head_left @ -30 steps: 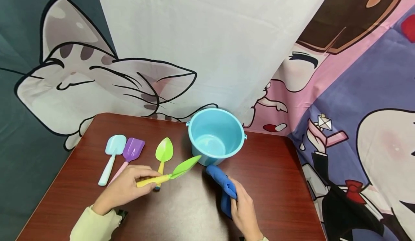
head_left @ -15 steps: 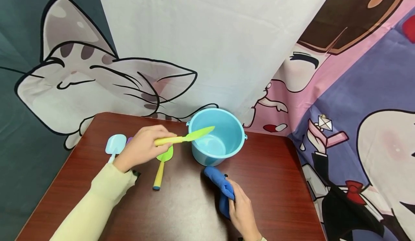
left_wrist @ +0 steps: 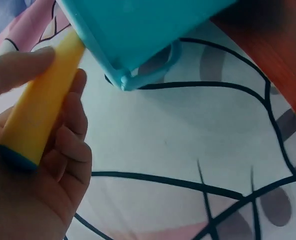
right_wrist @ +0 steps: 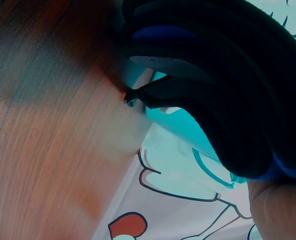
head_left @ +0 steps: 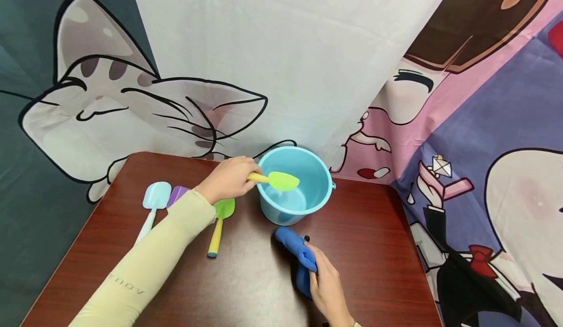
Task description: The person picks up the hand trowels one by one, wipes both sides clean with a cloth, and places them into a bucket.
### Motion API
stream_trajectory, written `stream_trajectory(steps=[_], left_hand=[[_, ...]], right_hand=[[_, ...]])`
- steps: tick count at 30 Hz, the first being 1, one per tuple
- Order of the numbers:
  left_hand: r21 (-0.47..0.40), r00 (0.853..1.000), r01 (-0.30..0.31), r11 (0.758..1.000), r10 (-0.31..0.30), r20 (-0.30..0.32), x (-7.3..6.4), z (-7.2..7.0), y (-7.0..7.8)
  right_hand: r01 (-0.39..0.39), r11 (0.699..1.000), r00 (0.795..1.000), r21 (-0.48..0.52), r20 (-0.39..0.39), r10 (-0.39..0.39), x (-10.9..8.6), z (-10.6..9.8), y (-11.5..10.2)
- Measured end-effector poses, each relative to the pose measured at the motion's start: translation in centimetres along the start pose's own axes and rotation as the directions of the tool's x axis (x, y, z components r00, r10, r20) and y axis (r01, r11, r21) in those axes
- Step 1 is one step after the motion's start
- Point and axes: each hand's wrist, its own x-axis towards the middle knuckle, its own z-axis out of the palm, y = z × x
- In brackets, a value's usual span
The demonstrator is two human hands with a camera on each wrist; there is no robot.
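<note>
In the head view my left hand (head_left: 233, 178) grips a toy trowel (head_left: 283, 181) by its yellow handle, the green blade over the light-blue bucket's opening. The left wrist view shows the thumb and curled fingers round that yellow handle (left_wrist: 42, 100), with its dark blue end near the palm. The bucket (head_left: 281, 217) stands upright at the table's back edge. In front of it my right hand (head_left: 327, 283) holds a folded blue fabric item (head_left: 296, 249). Its thick black layers (right_wrist: 228, 100) fill much of the right wrist view; what kind of item it is, I cannot tell.
A second green trowel with a yellow handle (head_left: 216, 239) lies left of the bucket. Farther left lie a pale-blue toy shovel (head_left: 156, 196) and a purple one (head_left: 177, 195), partly hidden by my left arm. A cartoon-printed cloth (head_left: 281, 63) hangs behind the brown table (head_left: 378, 249).
My left hand has carried the trowel up and right from above the table to over the bucket, its blade turning to face up. The right hand and blue fabric have barely shifted.
</note>
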Motion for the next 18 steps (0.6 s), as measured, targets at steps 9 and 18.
stream_trajectory(steps=[9,18], left_hand=[[0.063,0.981,-0.05,0.997,0.037,0.193,3.6,0.9,0.9],[0.154,0.952,-0.044,0.987,-0.005,0.305,5.8,2.2,1.3]], right_hand=[[-0.043,0.999,0.998,0.024,0.036,0.042,0.2,0.2,-0.2],[-0.057,0.998,0.997,0.04,0.05,0.054,0.3,0.3,0.0]])
